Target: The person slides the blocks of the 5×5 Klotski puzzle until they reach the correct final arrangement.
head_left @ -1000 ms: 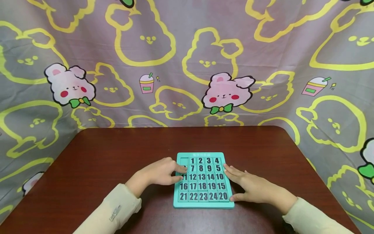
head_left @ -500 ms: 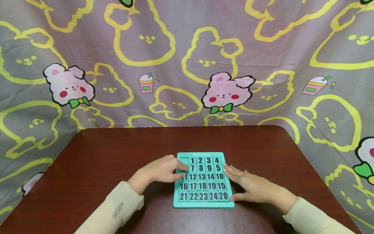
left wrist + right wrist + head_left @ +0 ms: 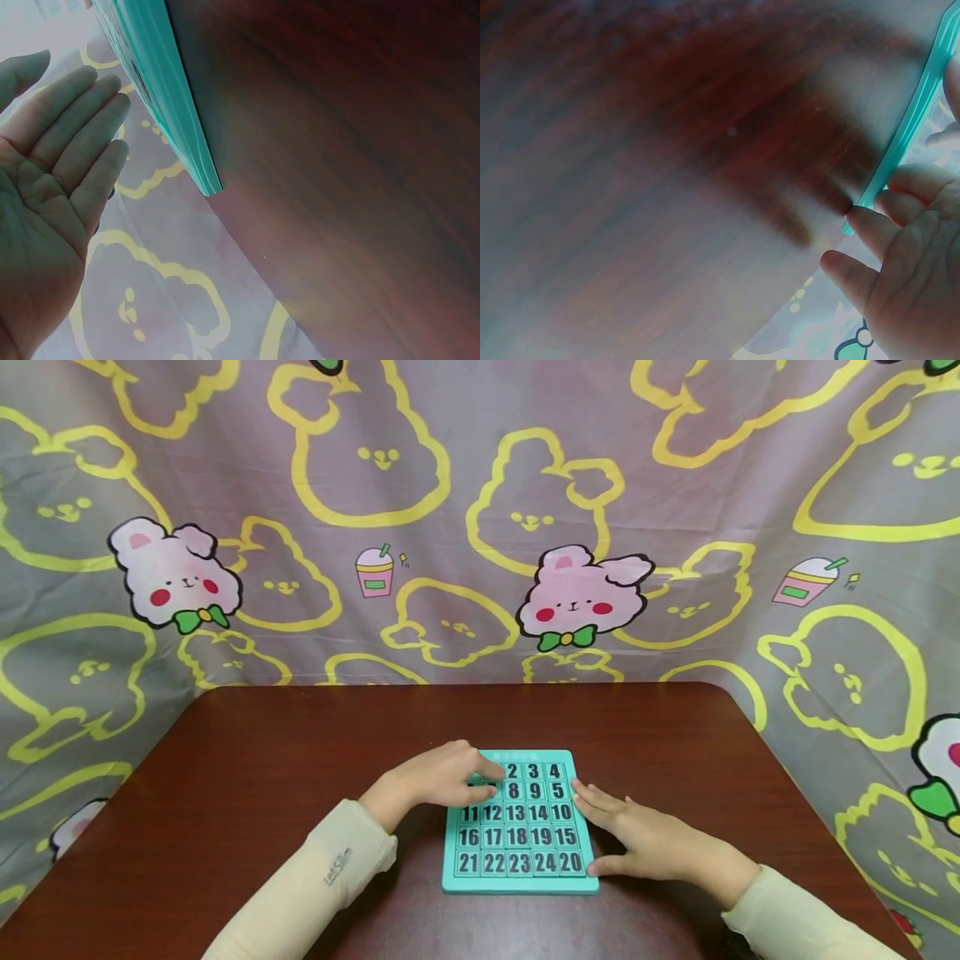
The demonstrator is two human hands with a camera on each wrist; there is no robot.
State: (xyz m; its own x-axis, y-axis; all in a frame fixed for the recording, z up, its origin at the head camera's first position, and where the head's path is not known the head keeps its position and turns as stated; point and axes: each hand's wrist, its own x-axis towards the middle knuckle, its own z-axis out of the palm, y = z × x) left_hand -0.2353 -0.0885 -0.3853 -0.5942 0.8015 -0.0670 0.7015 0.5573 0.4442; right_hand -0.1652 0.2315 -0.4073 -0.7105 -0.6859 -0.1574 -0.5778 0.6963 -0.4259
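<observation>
A turquoise sliding number puzzle (image 3: 521, 885) lies flat on the table, its rows of black-numbered tiles facing up. My left hand (image 3: 442, 774) reaches over its upper left part, index finger and thumb touching the tiles beside the 2 and 8 and hiding the top left corner. In the left wrist view the other fingers of the left hand (image 3: 60, 172) extend loosely, apart from the puzzle's side (image 3: 165, 97). My right hand (image 3: 645, 839) rests along the puzzle's right edge, thumb by the lower right corner. Fingertips of the right hand (image 3: 922, 262) touch the rim (image 3: 904, 139) in the right wrist view.
The dark brown wooden table (image 3: 337, 718) stretches around the puzzle on all sides. A grey curtain (image 3: 450, 485) printed with yellow outlines and rabbit faces encloses the table at the back and both sides.
My left hand has slid right and a little away from me, from the 6-and-7 area to over the 1 and 7 tiles. The right hand has stayed at the puzzle's edge.
</observation>
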